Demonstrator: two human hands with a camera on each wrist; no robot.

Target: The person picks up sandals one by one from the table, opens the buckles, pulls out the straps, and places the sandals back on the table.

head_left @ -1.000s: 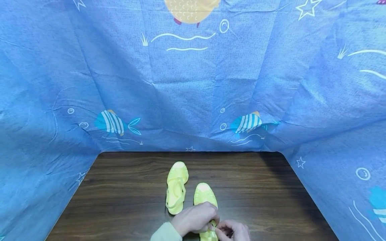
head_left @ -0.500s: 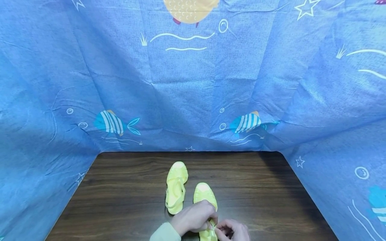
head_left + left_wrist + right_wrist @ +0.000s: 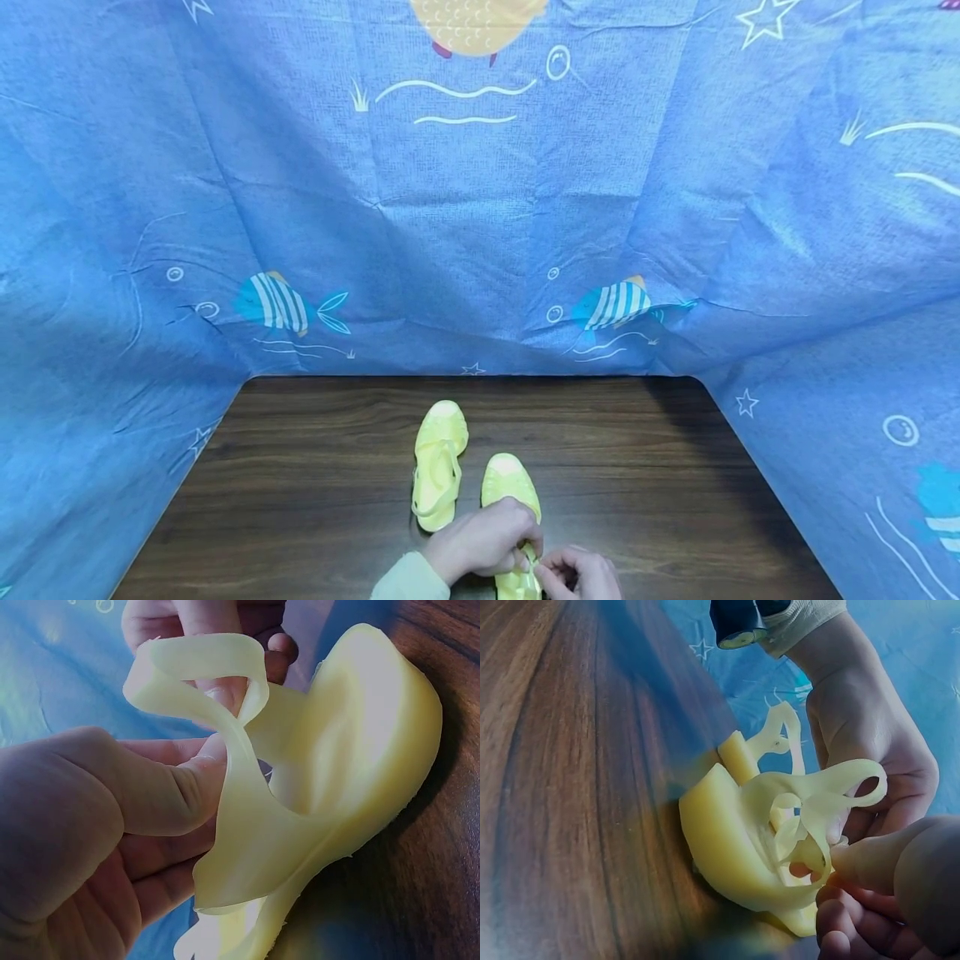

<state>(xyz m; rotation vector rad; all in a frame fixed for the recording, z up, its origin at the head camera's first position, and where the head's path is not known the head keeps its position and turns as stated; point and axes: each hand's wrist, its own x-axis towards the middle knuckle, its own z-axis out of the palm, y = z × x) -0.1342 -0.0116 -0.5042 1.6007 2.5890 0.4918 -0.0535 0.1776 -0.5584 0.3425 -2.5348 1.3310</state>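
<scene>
A pale yellow jelly sandal (image 3: pixel 510 483) lies toe-away on the table, its heel end near the bottom edge of the head view. Over its middle, my left hand (image 3: pixel 491 537) pinches the sandal's strap (image 3: pixel 244 787) between thumb and fingers. My right hand (image 3: pixel 581 575) is close on the right side and pinches a part of the strap (image 3: pixel 829 855) with thumb and forefinger. The strap loops up above the heel cup (image 3: pixel 382 712) in the left wrist view. The fastening point is partly hidden by fingers.
A matching yellow sandal (image 3: pixel 437 475) lies farther forward and left, its heel strap standing in a loop. Both rest on a dark wood table (image 3: pixel 637 467). A blue patterned cloth (image 3: pixel 465 233) hangs around the table's back and sides.
</scene>
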